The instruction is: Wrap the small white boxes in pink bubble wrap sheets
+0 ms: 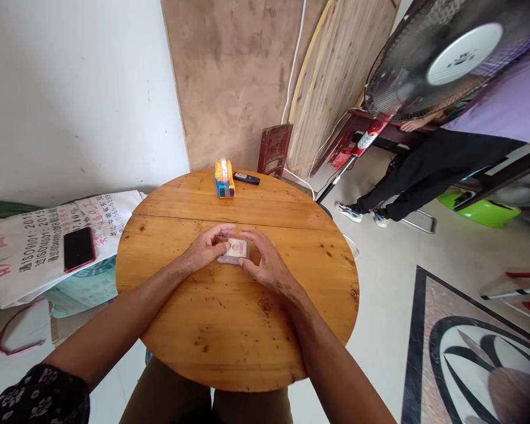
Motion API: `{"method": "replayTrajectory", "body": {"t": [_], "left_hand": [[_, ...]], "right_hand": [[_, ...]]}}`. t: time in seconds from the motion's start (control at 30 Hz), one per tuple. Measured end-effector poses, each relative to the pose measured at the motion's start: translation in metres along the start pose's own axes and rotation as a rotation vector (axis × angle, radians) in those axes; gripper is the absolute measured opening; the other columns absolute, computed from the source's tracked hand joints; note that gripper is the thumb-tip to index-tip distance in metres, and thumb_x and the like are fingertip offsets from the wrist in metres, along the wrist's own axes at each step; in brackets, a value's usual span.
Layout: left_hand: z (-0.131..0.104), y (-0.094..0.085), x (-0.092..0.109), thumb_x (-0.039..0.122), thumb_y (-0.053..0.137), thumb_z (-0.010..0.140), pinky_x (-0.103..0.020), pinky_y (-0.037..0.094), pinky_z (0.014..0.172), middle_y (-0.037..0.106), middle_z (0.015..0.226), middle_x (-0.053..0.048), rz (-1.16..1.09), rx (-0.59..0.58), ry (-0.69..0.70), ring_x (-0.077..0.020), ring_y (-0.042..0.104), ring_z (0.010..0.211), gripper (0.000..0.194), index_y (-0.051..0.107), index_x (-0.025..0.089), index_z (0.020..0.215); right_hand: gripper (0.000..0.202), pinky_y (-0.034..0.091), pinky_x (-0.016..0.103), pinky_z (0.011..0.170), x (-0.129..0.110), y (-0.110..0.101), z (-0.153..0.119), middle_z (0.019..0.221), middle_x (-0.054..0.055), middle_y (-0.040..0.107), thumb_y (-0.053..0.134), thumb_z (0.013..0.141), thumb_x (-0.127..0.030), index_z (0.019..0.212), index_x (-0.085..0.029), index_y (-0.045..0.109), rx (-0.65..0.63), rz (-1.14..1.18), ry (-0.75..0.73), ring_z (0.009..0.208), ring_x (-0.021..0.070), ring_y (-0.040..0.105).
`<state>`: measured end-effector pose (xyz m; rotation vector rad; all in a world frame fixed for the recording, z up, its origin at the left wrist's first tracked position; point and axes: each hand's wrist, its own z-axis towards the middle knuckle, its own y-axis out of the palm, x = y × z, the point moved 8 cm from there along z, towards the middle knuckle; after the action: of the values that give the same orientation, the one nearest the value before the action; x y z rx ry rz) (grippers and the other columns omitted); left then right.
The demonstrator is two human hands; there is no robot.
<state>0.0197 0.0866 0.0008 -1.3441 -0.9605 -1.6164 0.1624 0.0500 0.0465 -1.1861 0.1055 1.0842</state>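
A small clear case with a whitish, red-marked face [237, 248] lies on the round wooden table [229, 341], between my two hands. My left hand [206, 248] has its thumb and fingers around the case's left side, the thumb at its edge. On the right, my right hand [265, 259] curves around the other side, its thumb near the lower right corner and its fingers spread beyond the upper edge. Whether the right fingertips press on the case is hard to tell.
An orange and blue tape dispenser [225, 179] and a black remote-like object [246, 178] sit at the table's far edge. A phone [79, 249] rests on white sacks at left. Behind right are a chair [274, 150], a standing fan [463, 54] and a person in dark trousers [437, 168].
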Motion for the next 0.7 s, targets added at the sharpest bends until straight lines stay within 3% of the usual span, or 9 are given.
{"method": "replayTrajectory", "body": {"t": [0.2,0.7], "left_hand": [[-0.0002,-0.0058,0.006,0.028,0.073,0.077,-0.031,0.049,0.087,0.063,0.122,-0.011,0.004,0.06,0.044,-0.0219,0.06,0.108,0.051,0.058,0.017,0.125],[-0.0001,0.0039,0.0026,0.026,0.074,0.075,-0.025,0.049,0.072,0.064,0.095,-0.002,-0.045,-0.003,0.004,-0.0138,0.061,0.081,0.044,0.06,0.017,0.116]], "right_hand": [[0.043,0.037,0.052,0.104,0.0013,-0.0021,-0.0009,0.135,0.013,0.058,0.066,0.079,-0.027,0.121,-0.023,0.057,0.039,-0.041,-0.001,0.127,0.0295,0.052],[0.043,0.04,0.044,0.098,0.0012,0.0038,-0.0025,0.122,0.009,0.067,0.066,0.081,-0.024,0.123,-0.023,0.056,0.024,-0.049,0.045,0.114,0.0264,0.059]]}}
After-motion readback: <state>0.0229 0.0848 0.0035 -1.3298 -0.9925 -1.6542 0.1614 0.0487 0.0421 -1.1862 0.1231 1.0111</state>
